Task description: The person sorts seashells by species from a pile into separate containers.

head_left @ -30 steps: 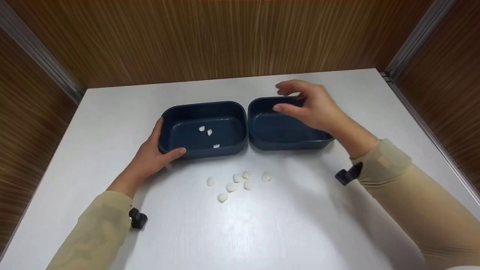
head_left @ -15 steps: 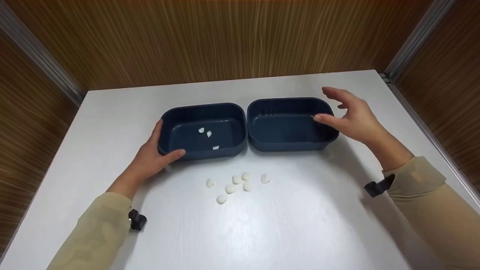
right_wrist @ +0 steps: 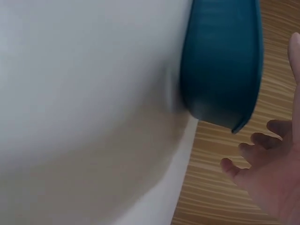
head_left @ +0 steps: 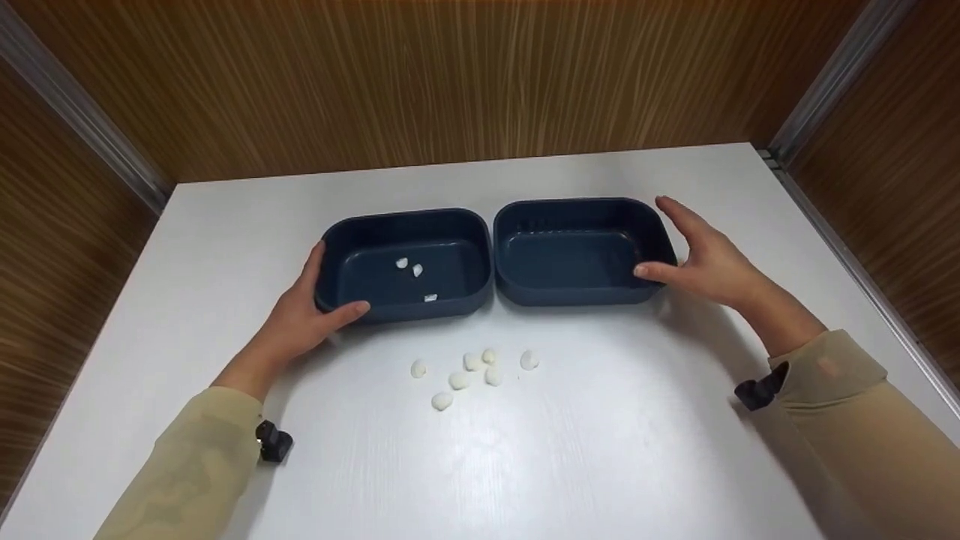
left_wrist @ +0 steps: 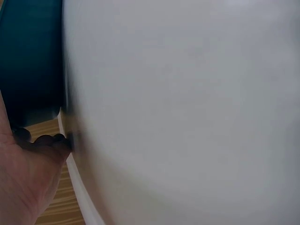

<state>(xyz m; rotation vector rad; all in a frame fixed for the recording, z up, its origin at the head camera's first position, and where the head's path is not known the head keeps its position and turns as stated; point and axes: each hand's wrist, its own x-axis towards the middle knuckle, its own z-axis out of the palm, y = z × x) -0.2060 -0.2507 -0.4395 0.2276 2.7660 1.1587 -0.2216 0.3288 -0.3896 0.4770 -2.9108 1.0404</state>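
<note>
White table (head_left: 592,457): nearest, at 6 o'clock, seven pale pieces (head_left: 459,381) lie loose, apparently left to do. At 8, the left hand (head_left: 300,313) spreads round a corner of the left tray (head_left: 420,309), three pieces (head_left: 418,271) already inside; at 3, the right hand (head_left: 712,262), also spread, flanks the right tray (head_left: 570,295), where none shows.

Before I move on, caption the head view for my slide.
Left hand holding left bin, right hand beside right bin; seven white pieces in front.
</note>
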